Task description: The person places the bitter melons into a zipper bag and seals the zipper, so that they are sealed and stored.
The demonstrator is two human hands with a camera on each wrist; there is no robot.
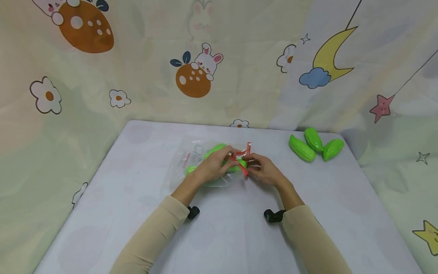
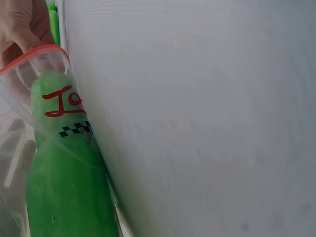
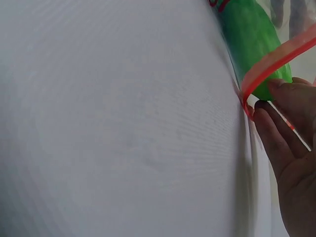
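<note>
A clear zip bag (image 1: pixel 186 161) with a red zip edge lies on the table, several bright green, ribbed gourd-like vegetables (image 1: pixel 213 149) inside it. My left hand (image 1: pixel 215 165) grips the bag near its red-edged mouth, which faces right. At that mouth, my right hand (image 1: pixel 265 171) pinches the tip of a green vegetable (image 3: pixel 256 44), thumb on top and fingers below. Most of this vegetable lies within the bag; its end pokes past the red zip edge (image 3: pixel 276 61). Red lettering and a black checker print on the bag overlap a green vegetable (image 2: pixel 69 187) in the left wrist view.
Three more green vegetables (image 1: pixel 301 148) lie together at the table's back right corner. The white-covered table (image 1: pixel 232 236) reaches back to a hanging cloth (image 1: pixel 253 76) printed with cartoons. Black wrist cameras (image 1: pixel 273 216) sit at both sleeves.
</note>
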